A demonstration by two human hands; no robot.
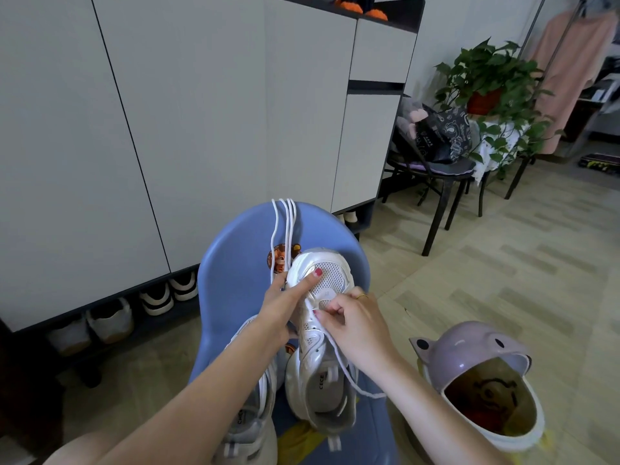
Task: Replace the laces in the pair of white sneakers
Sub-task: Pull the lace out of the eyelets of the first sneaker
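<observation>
The white sneaker (318, 333) being laced stands on the seat of a blue chair (231, 263), toe pointing away from the person, with its partner (248, 414) lying just beside it on the left, half hidden under the forearm. The left hand (285, 300) clamps the toe end, thumb pressed flat across the mesh and fingers wrapped round the far side, most likely to hold the shoe steady while the lace is worked. The right hand (349, 317) pinches the white lace (342, 364) at the lowest eyelets; the fingertips are bunched, so whether the tip is already through a hole is hard to tell. The free end trails down past the heel opening. More white laces (285, 223) hang over the chair back, probably parked there within easy reach. A lilac lidded bin (479, 380) stands open on the floor to the right.
</observation>
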